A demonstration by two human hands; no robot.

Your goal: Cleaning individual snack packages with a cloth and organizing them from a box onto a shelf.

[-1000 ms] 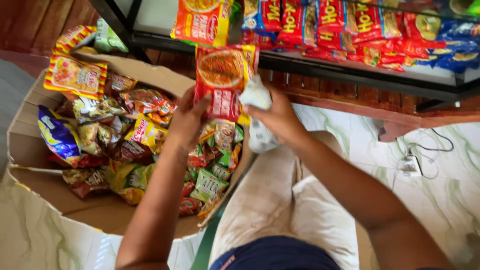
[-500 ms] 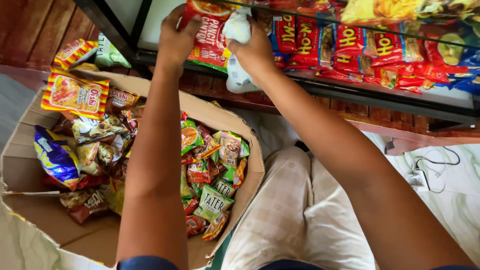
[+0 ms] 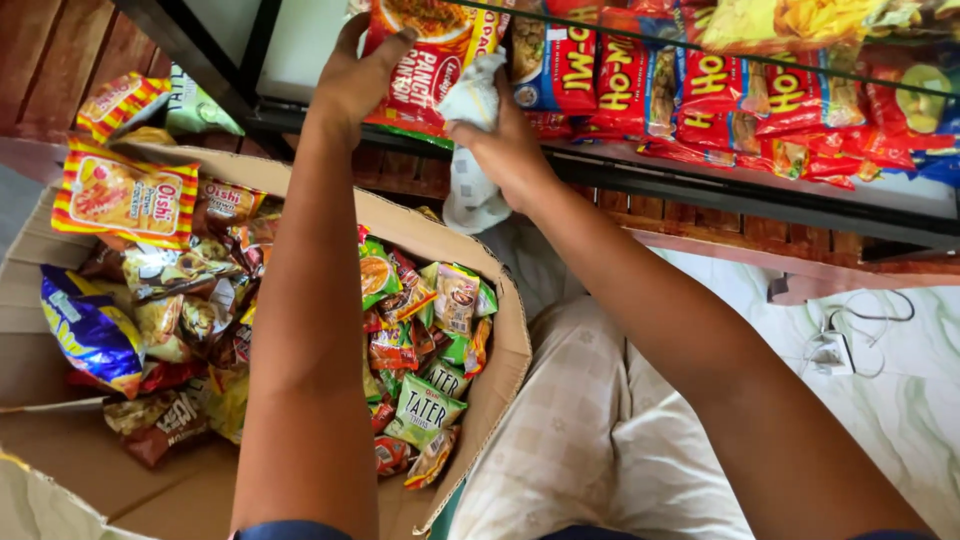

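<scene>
Left hand (image 3: 358,80) grip closed on the red noodle packet (image 3: 425,60), thumb on its front, packet sits on the shelf (image 3: 700,185) edge. Right hand (image 3: 505,140) grip closed on a white cloth (image 3: 470,150), just right of the packet. Cardboard box (image 3: 500,300) of snacks below.

Illumination is bright, even daylight; colours are saturated; shadows are soft, deepest inside the cardboard box (image 3: 480,390); glare appears on the glossy red packets (image 3: 700,95) on the shelf; both forearms are slightly motion-blurred; edges show mild wide-angle distortion.
</scene>
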